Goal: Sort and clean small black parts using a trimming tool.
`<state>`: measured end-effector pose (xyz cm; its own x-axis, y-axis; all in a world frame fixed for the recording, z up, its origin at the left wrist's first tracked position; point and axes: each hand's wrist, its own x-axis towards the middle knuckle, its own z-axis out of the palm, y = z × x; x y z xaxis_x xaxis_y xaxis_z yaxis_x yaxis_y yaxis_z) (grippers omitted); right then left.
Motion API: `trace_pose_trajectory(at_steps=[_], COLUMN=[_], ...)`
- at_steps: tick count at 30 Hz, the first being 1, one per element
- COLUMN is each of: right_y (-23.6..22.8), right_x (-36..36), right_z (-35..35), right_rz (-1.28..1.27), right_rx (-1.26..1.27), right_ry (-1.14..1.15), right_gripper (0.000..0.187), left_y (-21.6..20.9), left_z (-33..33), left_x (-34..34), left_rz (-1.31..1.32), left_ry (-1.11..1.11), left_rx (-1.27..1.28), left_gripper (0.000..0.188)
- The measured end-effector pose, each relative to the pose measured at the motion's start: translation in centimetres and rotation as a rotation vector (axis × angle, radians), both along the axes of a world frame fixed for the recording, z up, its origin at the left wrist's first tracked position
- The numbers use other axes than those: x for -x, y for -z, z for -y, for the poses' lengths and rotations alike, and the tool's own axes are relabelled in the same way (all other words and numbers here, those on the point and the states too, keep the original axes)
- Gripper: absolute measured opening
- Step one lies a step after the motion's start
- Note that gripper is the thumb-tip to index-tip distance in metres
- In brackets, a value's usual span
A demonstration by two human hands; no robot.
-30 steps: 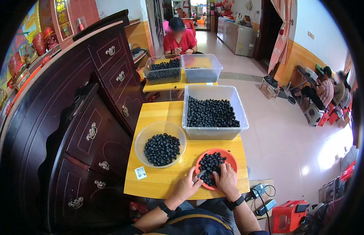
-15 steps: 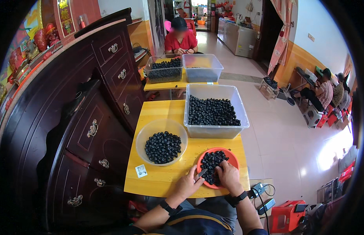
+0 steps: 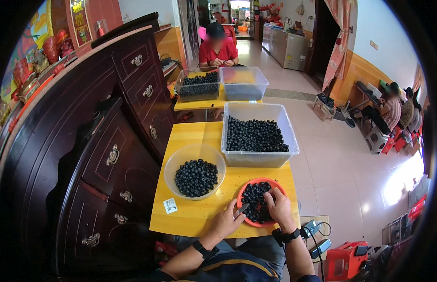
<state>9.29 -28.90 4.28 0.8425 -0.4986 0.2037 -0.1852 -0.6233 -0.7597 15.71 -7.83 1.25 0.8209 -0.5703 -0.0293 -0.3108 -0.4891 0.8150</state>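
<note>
Left grip point(image 3: 223, 223) closed round a grey blade-like tool point(image 3: 243, 208) at the orange bowl's point(image 3: 259, 224) left side. Right grip point(image 3: 280, 211) curls over dark round pieces point(image 3: 254, 194) inside the bowl; can't tell if it pinches 1. Bowl sits on the yellow counter point(image 3: 192, 222). Advisable: tip angled clear of right fingers, 1 piece per pass. Tool's handle hidden in hand.

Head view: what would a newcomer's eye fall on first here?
Probably the bright orange-red bowl of dark round berries near the yellow table's near right corner, where the left grip holds a small blade. Next, the large clear rectangular tub of similar berries beyond it, and the round translucent bowl to the orange-red bowl's left, also holding berries.
</note>
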Motion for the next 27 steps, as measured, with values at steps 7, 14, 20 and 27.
trace_pose_trajectory(at_steps=[7,14,20,27], right_y=[1.4,-0.4,1.2,-0.1], right_x=[-0.2,-0.4,-0.4,2.6], right_z=[0.8,-0.8,0.2,1.6], right_rz=[-0.009,-0.118,-0.014,0.329], right_rx=[-0.412,0.268,0.163,-1.703], right_ry=[-0.042,0.009,0.003,-0.165], right_gripper=[0.023,0.023,0.025,0.024], left_y=[2.5,0.9,0.1,0.2], left_z=[0.2,-0.1,0.0,-0.6], left_x=[-0.2,0.1,0.2,0.7], left_rz=[0.12,0.096,0.035,0.048], left_ry=[0.004,-0.005,0.011,-0.033], left_rx=[0.051,0.043,-0.029,0.018], left_gripper=[0.066,0.066,0.069,0.066])
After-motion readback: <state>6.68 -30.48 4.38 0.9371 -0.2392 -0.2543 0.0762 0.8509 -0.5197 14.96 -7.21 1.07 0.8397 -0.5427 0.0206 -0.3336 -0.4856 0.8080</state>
